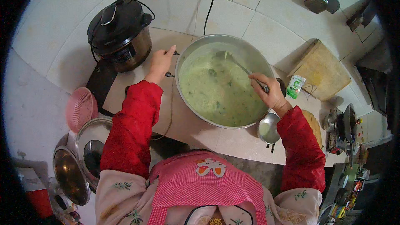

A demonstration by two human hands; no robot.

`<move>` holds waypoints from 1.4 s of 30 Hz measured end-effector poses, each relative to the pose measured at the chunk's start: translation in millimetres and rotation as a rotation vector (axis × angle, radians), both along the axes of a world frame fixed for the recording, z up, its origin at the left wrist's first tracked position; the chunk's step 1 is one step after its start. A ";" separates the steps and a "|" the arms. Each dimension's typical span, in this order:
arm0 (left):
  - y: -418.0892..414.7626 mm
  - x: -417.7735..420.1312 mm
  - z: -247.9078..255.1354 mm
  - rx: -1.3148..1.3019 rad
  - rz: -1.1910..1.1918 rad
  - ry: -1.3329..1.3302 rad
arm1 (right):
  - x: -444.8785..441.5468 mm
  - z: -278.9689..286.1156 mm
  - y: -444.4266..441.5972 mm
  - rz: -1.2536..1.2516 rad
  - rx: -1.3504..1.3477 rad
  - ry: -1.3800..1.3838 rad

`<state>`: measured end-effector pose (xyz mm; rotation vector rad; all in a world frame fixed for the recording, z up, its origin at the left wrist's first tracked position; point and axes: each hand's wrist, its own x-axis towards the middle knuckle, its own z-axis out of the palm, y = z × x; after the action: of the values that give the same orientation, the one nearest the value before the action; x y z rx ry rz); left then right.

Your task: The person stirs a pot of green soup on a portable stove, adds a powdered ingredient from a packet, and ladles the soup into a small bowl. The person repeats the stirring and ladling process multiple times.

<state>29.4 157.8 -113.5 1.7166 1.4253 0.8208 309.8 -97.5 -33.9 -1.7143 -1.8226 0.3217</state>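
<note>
A large round metal pot [184, 95] of pale green soup or porridge [215, 90] with dark green bits stands on the counter before me. My right hand [265, 90] is closed on the handle of a metal ladle [242, 67], whose bowl is partly sunk near the far side of the liquid. My left hand [162, 62] is at the pot's left side, fingers around its handle [176, 53]; the grip is partly hidden. A small metal pan [269, 128] with some pale green liquid sits beside the pot, below my right hand.
A black-lidded electric cooker [120, 37] stands back left. A pink plastic basket [81, 109] and metal lids [70, 175] are at the left. A cutting board [323, 72] leans at the right behind a green-white packet [296, 86]. A black cord [210, 12] runs behind the pot; a strainer and ladles hang above.
</note>
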 end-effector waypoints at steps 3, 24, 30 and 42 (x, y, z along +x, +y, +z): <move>-5.1 2.7 8.4 0.009 -0.007 0.042 | -6.5 -18.6 -0.9 -0.130 -0.132 0.670; -258.5 6.3 188.0 1.169 -1.172 -0.453 | -43.1 108.9 -101.1 -0.078 -0.216 0.300; -327.7 8.5 233.2 1.305 -1.456 -0.341 | -57.1 140.8 -109.1 0.288 -0.312 -0.167; -320.5 -10.3 197.2 1.326 -0.830 -0.361 | -70.9 43.0 -74.9 0.480 -0.098 -0.552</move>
<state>19.1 -162.8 83.7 2.5331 -0.3414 1.5724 238.9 -172.5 9.1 -1.5017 -2.6678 0.1323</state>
